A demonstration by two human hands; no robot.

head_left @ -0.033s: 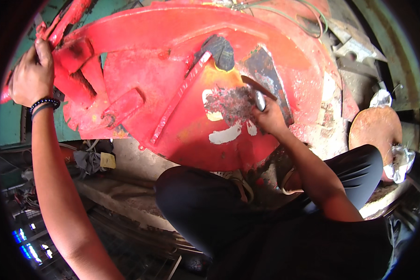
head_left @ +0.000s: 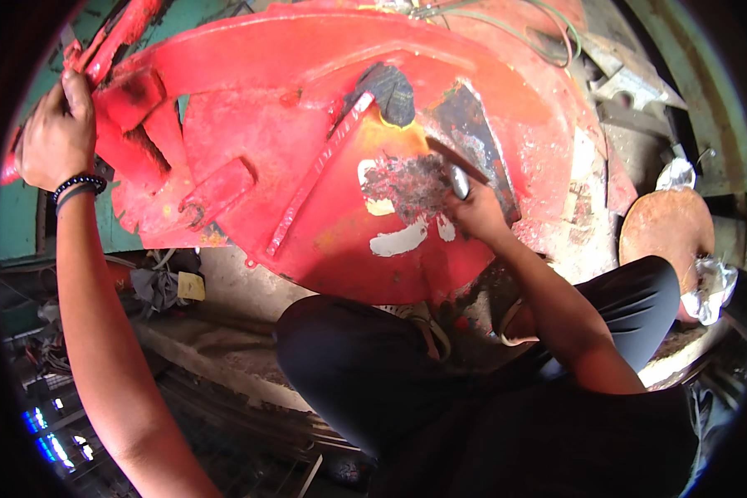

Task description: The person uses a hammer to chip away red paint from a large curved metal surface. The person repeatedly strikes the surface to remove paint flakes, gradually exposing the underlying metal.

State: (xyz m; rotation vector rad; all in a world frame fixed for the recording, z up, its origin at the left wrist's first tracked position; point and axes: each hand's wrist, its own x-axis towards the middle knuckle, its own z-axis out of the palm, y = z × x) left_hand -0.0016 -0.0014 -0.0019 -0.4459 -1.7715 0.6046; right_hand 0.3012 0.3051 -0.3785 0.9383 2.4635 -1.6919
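Observation:
A large red-painted metal housing (head_left: 232, 124) with a curved rim lies in front of me. My left hand (head_left: 58, 137) is closed around a red bar (head_left: 112, 50) at the far left. My right hand (head_left: 477, 212) grips what looks like a scraper, with a dark, wide blade (head_left: 456, 159) and a silvery part by the fingers. The blade is over the right side of a rough grey-brown patch (head_left: 402, 183) where the red paint is gone. Pale patches (head_left: 398, 241) lie beside it. A dark cloth-like lump (head_left: 390, 93) sits just beyond.
A red raised rib (head_left: 315, 178) crosses the housing left of the patch. A round brown seat-like disc (head_left: 668, 228) with crumpled silvery wrapping stands at the right. Green hoses (head_left: 560, 29) curl at the far side. My bent knees (head_left: 349, 349) are close to the near edge.
My right hand and the scraper have shifted very slightly to the left and nearer to me. My left hand stays on the red bar.

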